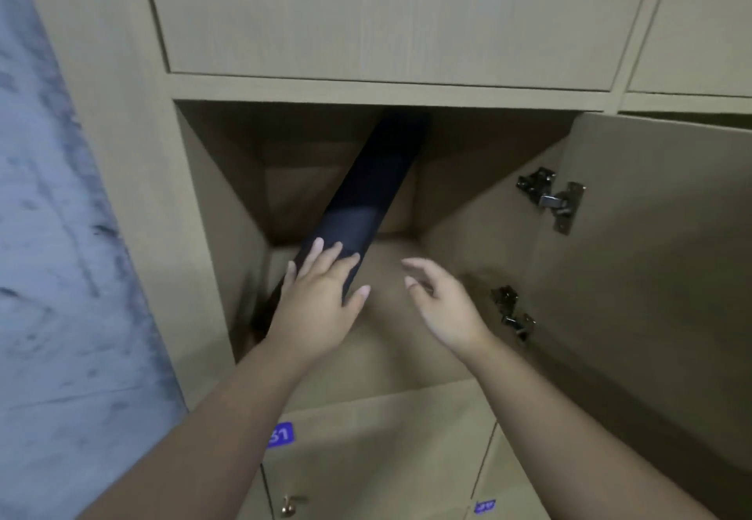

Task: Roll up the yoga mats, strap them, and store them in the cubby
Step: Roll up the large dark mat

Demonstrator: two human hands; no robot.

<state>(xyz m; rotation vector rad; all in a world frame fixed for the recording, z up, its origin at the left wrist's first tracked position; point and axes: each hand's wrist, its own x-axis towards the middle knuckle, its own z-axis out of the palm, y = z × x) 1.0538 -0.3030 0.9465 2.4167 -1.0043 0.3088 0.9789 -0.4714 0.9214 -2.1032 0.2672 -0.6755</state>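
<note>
A dark rolled yoga mat [372, 185] leans diagonally inside the open wooden cubby [468, 177], its lower end at the front left corner and its upper end at the top back. My left hand [321, 299] rests flat on the mat's lower part, fingers straight. Just to the right of the mat, my right hand [443, 303] hovers over the cubby floor with relaxed fingers, holding nothing. No strap is visible on the mat.
The cubby door [659, 255] stands swung open on the right, with two metal hinges [553, 198]. Closed locker doors surround the cubby, and the one below carries a blue number label [280, 435]. A grey marbled wall [61, 234] runs along the left.
</note>
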